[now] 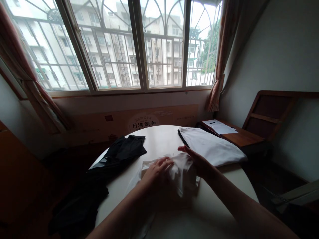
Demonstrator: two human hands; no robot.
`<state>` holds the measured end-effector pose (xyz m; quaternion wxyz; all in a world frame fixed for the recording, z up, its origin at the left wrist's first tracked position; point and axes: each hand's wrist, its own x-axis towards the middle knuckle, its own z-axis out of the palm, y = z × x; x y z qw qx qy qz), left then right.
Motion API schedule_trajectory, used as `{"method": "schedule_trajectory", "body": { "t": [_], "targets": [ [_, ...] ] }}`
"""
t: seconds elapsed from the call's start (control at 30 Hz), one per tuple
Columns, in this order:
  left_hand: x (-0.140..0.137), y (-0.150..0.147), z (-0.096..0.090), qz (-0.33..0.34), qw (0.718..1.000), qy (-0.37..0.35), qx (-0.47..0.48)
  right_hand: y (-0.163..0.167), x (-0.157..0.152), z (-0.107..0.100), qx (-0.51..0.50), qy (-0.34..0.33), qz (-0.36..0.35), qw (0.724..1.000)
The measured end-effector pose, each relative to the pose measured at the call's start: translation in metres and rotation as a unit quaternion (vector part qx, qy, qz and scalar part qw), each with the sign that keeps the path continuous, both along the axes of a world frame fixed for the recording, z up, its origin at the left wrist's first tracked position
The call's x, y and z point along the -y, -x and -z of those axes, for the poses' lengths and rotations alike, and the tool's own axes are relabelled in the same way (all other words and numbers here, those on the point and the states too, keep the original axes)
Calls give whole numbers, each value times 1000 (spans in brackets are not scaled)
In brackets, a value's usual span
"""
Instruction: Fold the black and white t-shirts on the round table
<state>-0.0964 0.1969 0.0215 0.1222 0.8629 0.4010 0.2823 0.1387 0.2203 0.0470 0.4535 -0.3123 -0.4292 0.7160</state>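
A crumpled white cloth [181, 171], probably a garment, lies on the round white table in front of me. My left hand [159, 167] rests on its left part, palm down with fingers stretched out. On the right side of the cloth, my right hand [195, 159] stands on edge against it, fingers extended and pointing left. Neither hand visibly grips the fabric. The lower part of the cloth is in shadow, and its exact shape cannot be made out.
Folded black clothing [124, 151] lies at the table's left, with more dark cloth [82, 202] hanging by the edge. Larger white fabric [211, 146] lies at the right over something black. Beyond the round table [159, 134], papers [219, 127] lie on a wooden surface [246, 136].
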Motion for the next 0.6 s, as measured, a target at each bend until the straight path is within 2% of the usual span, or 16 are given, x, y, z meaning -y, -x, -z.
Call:
{"method": "schedule_trajectory", "body": {
  "t": [0.1,0.17,0.23,0.3,0.4,0.43,0.5,0.6],
  "targets": [
    [-3,1,-2,-13,987,61,145,-4,3,-4,21,-54,-102,993],
    [-3,4,-8,-30,955,119,271,-10,2,-7,85,-104,-157,978],
    [-4,9,-16,-64,907,159,386,-16,-2,-7,173,-170,-171,955],
    [-5,16,-25,-98,859,160,477,-21,-9,-3,280,-252,-128,917],
    [-8,26,-38,-129,810,115,560,-22,-19,6,415,-338,32,844],
    [-9,29,-41,-131,803,103,573,-20,-21,8,435,-344,75,829],
    [-10,32,-44,-124,802,93,577,-14,-22,11,437,-348,114,822],
    [-12,34,-41,-121,817,86,557,-2,-14,17,433,-400,89,803]
  ]
}}
